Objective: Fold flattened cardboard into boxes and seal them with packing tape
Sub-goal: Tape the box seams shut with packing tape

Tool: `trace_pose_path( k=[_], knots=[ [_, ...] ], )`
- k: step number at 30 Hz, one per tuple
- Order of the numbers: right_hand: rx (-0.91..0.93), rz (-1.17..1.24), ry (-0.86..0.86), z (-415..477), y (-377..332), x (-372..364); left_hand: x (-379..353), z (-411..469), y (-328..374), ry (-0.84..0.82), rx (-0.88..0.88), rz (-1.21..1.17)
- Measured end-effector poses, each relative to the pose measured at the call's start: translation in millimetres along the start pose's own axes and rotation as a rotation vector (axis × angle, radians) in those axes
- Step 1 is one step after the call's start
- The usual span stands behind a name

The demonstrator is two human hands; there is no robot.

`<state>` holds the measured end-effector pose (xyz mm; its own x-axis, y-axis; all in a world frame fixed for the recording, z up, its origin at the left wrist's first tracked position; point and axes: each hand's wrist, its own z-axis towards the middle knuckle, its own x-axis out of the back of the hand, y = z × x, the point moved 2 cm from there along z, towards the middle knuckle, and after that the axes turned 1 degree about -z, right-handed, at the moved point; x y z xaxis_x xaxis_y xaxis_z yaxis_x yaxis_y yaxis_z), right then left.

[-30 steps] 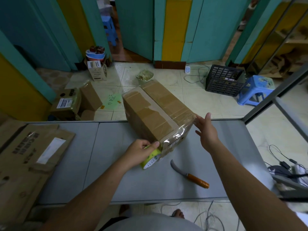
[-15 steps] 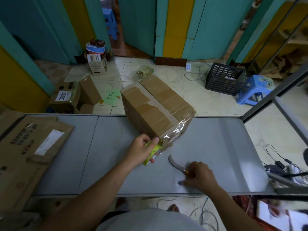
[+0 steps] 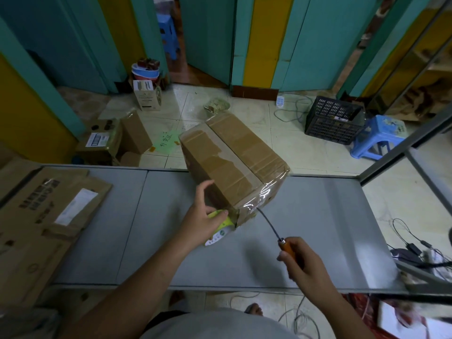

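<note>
My feed is dim and bluish, shadows faint. A pale sheen lies on the bench (image 3: 330, 216) by its right edge; the box (image 3: 234, 152) glints at its taped corner. Door frames (image 3: 236, 40) bow outward; past the bench's near right corner everything smears.

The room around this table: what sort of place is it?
Probably a small, informal packing room: a taped box on a grey table, flattened cardboard stacked at the left, plus tape and a knife in use.
</note>
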<state>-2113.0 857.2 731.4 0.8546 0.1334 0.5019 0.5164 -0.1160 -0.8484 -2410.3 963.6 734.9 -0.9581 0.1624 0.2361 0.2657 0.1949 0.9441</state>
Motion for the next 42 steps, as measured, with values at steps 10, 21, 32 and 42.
trace_pose_path(
  k=[10,21,32,42],
  knots=[
    [0.087,-0.152,-0.070,3.6,-90.6,-10.6,2.1,-6.4,25.2,-0.212,-0.082,0.012],
    [0.065,-0.449,-0.135,36.2,-124.5,-30.6,-0.4,-8.9,32.0,-0.118,-0.066,0.442],
    [-0.051,-0.470,-0.248,69.9,-153.3,-40.0,5.1,-7.1,28.9,-0.140,-0.142,0.546],
    [-0.023,-0.262,-0.151,6.7,-108.7,-20.0,12.2,0.1,23.3,-0.164,-0.165,0.538]
  ],
)
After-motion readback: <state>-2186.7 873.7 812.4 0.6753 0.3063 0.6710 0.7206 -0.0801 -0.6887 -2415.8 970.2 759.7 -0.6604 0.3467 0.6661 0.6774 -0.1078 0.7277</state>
